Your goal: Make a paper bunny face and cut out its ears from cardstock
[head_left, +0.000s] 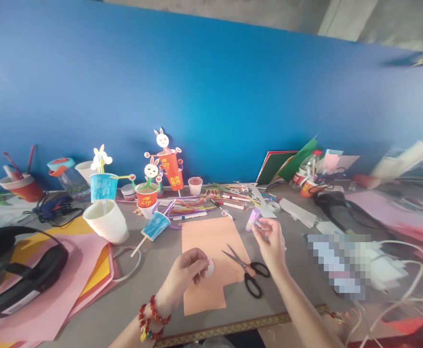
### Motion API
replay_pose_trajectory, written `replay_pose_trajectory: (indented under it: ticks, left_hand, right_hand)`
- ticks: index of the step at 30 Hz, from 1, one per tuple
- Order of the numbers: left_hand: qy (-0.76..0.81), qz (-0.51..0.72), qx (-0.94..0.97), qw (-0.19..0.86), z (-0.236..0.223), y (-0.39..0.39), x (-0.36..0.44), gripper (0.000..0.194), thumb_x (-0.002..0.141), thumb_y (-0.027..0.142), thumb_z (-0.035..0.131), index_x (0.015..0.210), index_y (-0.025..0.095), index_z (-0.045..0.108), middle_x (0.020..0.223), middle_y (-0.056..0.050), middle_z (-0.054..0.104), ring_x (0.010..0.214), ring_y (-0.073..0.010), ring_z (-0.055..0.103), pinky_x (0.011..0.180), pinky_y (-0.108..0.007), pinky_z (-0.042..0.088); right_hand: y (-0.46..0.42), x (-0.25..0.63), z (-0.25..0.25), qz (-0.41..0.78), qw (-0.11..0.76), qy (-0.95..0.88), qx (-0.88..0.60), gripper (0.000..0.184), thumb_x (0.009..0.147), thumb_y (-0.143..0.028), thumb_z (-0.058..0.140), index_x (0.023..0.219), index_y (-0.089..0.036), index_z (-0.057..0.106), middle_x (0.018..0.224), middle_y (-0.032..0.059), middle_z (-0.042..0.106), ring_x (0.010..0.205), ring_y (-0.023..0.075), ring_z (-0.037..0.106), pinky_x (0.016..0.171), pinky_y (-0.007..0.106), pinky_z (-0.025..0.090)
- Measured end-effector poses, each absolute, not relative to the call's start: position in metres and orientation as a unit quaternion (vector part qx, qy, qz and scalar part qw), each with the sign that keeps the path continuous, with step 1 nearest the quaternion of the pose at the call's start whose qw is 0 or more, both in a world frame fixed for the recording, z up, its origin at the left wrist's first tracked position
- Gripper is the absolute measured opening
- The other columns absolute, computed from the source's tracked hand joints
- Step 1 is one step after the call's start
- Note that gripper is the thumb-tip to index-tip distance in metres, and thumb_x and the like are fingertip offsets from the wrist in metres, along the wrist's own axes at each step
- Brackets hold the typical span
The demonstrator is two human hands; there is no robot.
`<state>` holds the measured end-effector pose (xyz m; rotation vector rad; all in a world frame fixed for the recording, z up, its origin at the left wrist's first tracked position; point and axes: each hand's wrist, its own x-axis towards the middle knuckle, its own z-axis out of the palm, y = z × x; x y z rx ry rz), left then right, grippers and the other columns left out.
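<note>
My left hand (187,271), with a red bead bracelet at the wrist, is closed in a pinch on a small white round piece (210,267) over a peach sheet of paper (211,263). My right hand (271,241) reaches forward with its fingers pinched on a purple glue stick (253,219) just past the sheet's right edge. Black-handled scissors (246,270) lie open on the paper between my two hands.
A stack of white paper cups (107,220) lies on its side at left, next to a blue cup on a stick (154,226). Bunny cup crafts (159,169), markers and straws (197,203) crowd the back. Pink and yellow paper (52,285) and a black device (26,280) fill the left; cables lie at right.
</note>
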<state>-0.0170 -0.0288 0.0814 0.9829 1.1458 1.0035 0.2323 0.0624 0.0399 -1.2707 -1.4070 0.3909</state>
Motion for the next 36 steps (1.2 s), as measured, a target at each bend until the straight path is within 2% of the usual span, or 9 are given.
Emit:
replay_pose_trajectory:
  ticks: [6, 10, 13, 19, 22, 25, 28, 33, 36]
  left_hand:
    - [0.502, 0.459, 0.443, 0.584, 0.072, -0.026, -0.017, 0.030, 0.077, 0.044, 0.072, 0.072, 0.016, 0.063, 0.058, 0.002, 0.057, 0.050, -0.0096, 0.044, 0.049, -0.021, 0.032]
    - [0.496, 0.485, 0.455, 0.558, 0.071, -0.026, -0.018, 0.034, 0.079, 0.048, 0.071, 0.072, 0.016, 0.062, 0.060, 0.001, 0.056, 0.051, -0.0101, 0.043, 0.049, -0.022, 0.032]
    - [0.479, 0.518, 0.471, 0.530, 0.082, -0.028, -0.017, 0.032, 0.081, 0.047, 0.072, 0.073, 0.018, 0.062, 0.070, -0.001, 0.059, 0.062, -0.0129, 0.049, 0.058, -0.023, 0.039]
    - [0.414, 0.647, 0.481, 0.422, 0.122, -0.022, -0.006, 0.018, 0.091, 0.038, 0.064, 0.085, 0.022, 0.062, 0.104, -0.005, 0.064, 0.106, -0.0222, 0.058, 0.095, -0.031, 0.044]
    - [0.337, 0.673, 0.405, 0.518, 0.133, -0.009, 0.008, 0.018, 0.088, 0.037, 0.067, 0.087, 0.023, 0.055, 0.096, -0.002, 0.066, 0.088, -0.0185, 0.065, 0.080, -0.031, 0.051]
    - [0.326, 0.665, 0.344, 0.577, 0.133, 0.001, 0.020, 0.023, 0.085, 0.039, 0.066, 0.083, 0.024, 0.048, 0.059, 0.008, 0.052, 0.042, -0.0082, 0.042, 0.046, -0.022, 0.039]
    - [0.356, 0.692, 0.305, 0.549, 0.129, 0.008, 0.019, 0.024, 0.083, 0.040, 0.065, 0.080, 0.025, 0.046, 0.046, 0.014, 0.031, 0.034, -0.0058, 0.016, 0.037, -0.019, 0.025]
    - [0.398, 0.736, 0.306, 0.455, 0.129, 0.025, -0.015, 0.029, 0.085, 0.045, 0.061, 0.078, 0.025, 0.041, 0.048, 0.013, 0.026, 0.036, -0.0062, 0.019, 0.037, -0.018, 0.020]
    - [0.439, 0.702, 0.358, 0.432, 0.122, 0.028, -0.036, 0.028, 0.082, 0.043, 0.067, 0.078, 0.024, 0.046, 0.050, 0.012, 0.037, 0.038, -0.0060, 0.030, 0.039, -0.018, 0.025]
  right_hand:
    - [0.105, 0.252, 0.037, 0.270, 0.511, -0.593, -0.561, 0.041, 0.070, -0.054, 0.071, 0.093, -0.022, 0.061, 0.095, 0.0103, 0.072, 0.091, 0.0302, 0.067, 0.077, 0.042, 0.053]
    - [0.097, 0.244, 0.051, 0.360, 0.506, -0.590, -0.516, 0.036, 0.078, -0.057, 0.062, 0.091, -0.023, 0.059, 0.089, 0.0086, 0.072, 0.088, 0.0284, 0.067, 0.079, 0.039, 0.054]
    - [0.074, 0.232, 0.065, 0.465, 0.478, -0.582, -0.465, 0.035, 0.087, -0.054, 0.047, 0.096, -0.022, 0.057, 0.078, 0.0054, 0.068, 0.072, 0.0244, 0.067, 0.065, 0.035, 0.055]
    - [0.021, 0.191, 0.083, 0.711, 0.346, -0.522, -0.320, 0.025, 0.090, -0.045, 0.048, 0.088, -0.021, 0.055, 0.059, -0.0057, 0.049, 0.038, 0.0097, 0.041, 0.037, 0.022, 0.039]
    - [0.007, 0.169, 0.083, 0.780, 0.293, -0.495, -0.248, 0.021, 0.090, -0.042, 0.050, 0.087, -0.022, 0.051, 0.061, -0.0063, 0.048, 0.039, 0.0080, 0.037, 0.037, 0.019, 0.034]
    - [0.002, 0.154, 0.083, 0.739, 0.258, -0.563, -0.265, 0.020, 0.092, -0.042, 0.040, 0.088, -0.024, 0.045, 0.058, -0.0074, 0.043, 0.040, 0.0096, 0.034, 0.039, 0.021, 0.033]
    - [0.001, 0.148, 0.084, 0.588, 0.264, -0.692, -0.324, 0.016, 0.094, -0.039, 0.042, 0.087, -0.025, 0.044, 0.061, -0.0053, 0.043, 0.050, 0.0132, 0.041, 0.047, 0.023, 0.033]
    - [-0.002, 0.158, 0.074, 0.234, 0.233, -0.839, -0.434, 0.007, 0.091, -0.028, 0.050, 0.096, -0.022, 0.050, 0.073, 0.0030, 0.060, 0.063, 0.0216, 0.058, 0.054, 0.027, 0.032]
    - [0.000, 0.170, 0.070, 0.253, 0.241, -0.831, -0.434, 0.012, 0.098, -0.033, 0.046, 0.100, -0.023, 0.052, 0.082, 0.0037, 0.065, 0.067, 0.0205, 0.062, 0.056, 0.027, 0.038]
